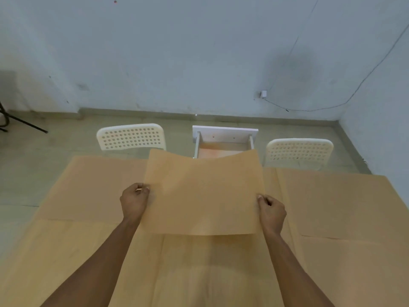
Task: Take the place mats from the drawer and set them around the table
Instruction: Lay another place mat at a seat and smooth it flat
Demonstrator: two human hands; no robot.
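Note:
I hold a tan place mat [203,193] in the air above the wooden table [199,273]. My left hand [134,202] pinches its left edge and my right hand [271,212] pinches its right edge. The mat sags a little in the middle and its far edge covers the near part of the open white drawer [224,140], which sticks out from the table's far side. One place mat [93,187] lies flat on the table at the far left. Another place mat [345,204] lies flat at the far right.
Two white perforated chairs stand at the table's far side, one chair [131,136] to the left of the drawer and the other chair [299,151] to its right. A black stand leg [24,122] crosses the floor at far left. A cable [309,109] runs along the wall.

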